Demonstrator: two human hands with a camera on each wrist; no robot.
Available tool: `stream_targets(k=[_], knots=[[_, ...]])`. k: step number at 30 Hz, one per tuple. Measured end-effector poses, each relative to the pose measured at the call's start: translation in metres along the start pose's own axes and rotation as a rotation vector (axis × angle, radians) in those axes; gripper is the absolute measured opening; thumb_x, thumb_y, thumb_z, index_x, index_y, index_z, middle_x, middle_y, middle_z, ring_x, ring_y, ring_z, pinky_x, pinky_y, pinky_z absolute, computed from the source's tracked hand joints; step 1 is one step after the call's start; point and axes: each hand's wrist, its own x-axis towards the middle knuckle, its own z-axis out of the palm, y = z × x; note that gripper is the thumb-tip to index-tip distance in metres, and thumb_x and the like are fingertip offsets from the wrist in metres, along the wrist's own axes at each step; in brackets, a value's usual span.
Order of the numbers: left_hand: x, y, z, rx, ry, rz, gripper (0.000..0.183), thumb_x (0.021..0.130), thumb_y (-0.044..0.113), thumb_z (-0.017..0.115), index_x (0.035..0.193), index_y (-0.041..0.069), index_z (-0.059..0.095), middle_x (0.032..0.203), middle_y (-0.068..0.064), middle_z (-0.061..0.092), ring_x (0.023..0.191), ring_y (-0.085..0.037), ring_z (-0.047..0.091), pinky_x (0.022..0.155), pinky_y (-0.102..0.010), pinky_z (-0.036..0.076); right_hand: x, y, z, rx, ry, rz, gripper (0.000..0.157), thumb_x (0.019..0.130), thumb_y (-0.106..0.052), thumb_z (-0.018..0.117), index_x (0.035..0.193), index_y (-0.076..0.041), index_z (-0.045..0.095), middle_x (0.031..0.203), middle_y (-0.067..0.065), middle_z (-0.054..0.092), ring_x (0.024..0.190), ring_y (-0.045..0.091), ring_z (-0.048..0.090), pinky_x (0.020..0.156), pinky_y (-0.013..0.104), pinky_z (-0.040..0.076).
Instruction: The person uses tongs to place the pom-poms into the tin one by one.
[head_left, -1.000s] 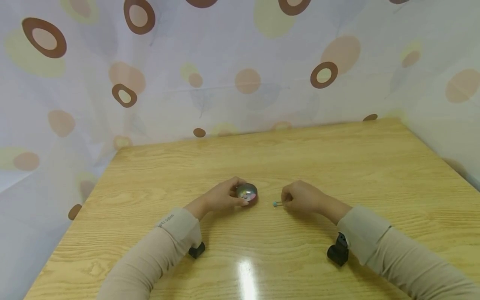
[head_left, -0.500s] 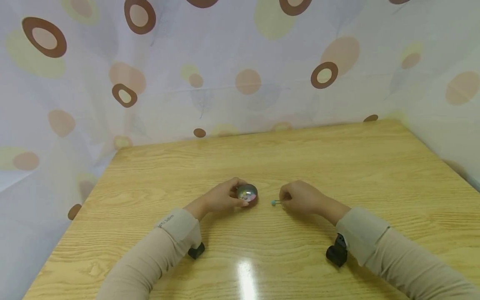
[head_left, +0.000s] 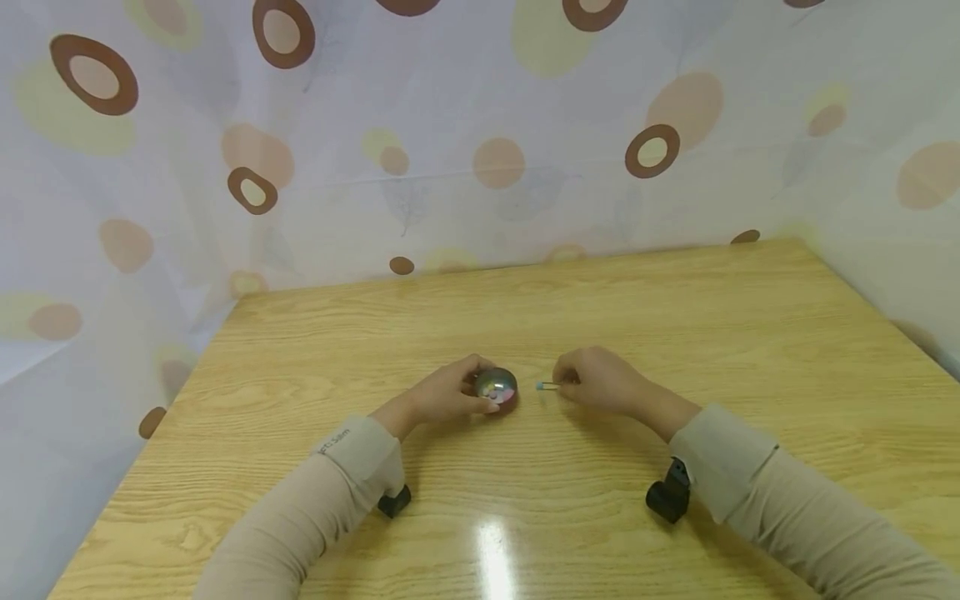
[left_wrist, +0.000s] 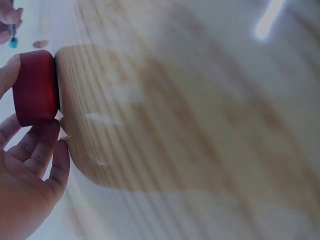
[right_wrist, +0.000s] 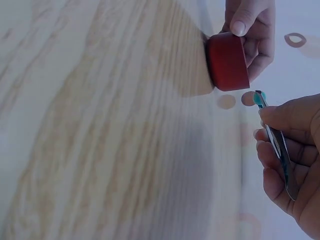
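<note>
A small round bowl [left_wrist: 36, 89], red outside and shiny metal inside, stands on the wooden table. My left hand [head_left: 447, 393] grips its side with thumb and fingers. Several small coloured pieces [head_left: 491, 394] lie inside it, too small to identify. To the right of the bowl, my right hand [head_left: 604, 383] holds metal tweezers [right_wrist: 279, 147]. A small teal round piece [right_wrist: 258, 98] sits between the tweezer tips, just above the tabletop and a short way from the bowl. The right wrist view shows my thumb pressing the tweezers against the fingers.
The wood-grain table [head_left: 360, 333] spreads on all sides of the hands. Behind it and at both sides hangs a white curtain [head_left: 450, 100] with brown and yellow circles. Each wrist carries a black camera [head_left: 669, 498].
My right hand has lifted slightly and moved left and away from me, bringing the tweezers and the teal piece nearer to the bowl. The left hand and bowl stay put.
</note>
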Motion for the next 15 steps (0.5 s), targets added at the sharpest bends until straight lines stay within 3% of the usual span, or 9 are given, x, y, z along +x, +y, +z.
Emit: stream_targets(k=[15], knots=[[0.0,0.0,0.0,-0.004,-0.008,0.002,0.044,0.08,0.018,0.063,0.118,0.012,0.043,0.113,0.0,0.047,0.105,-0.016,0.046,0.088,-0.027,0.039,0.015,-0.018,0.004,0.026,0.03,-0.052,0.004,0.077,-0.005,0.061,0.081,-0.005,0.062,0.076,0.0,0.061,0.066,0.01,0.05,0.063,0.029,0.046]])
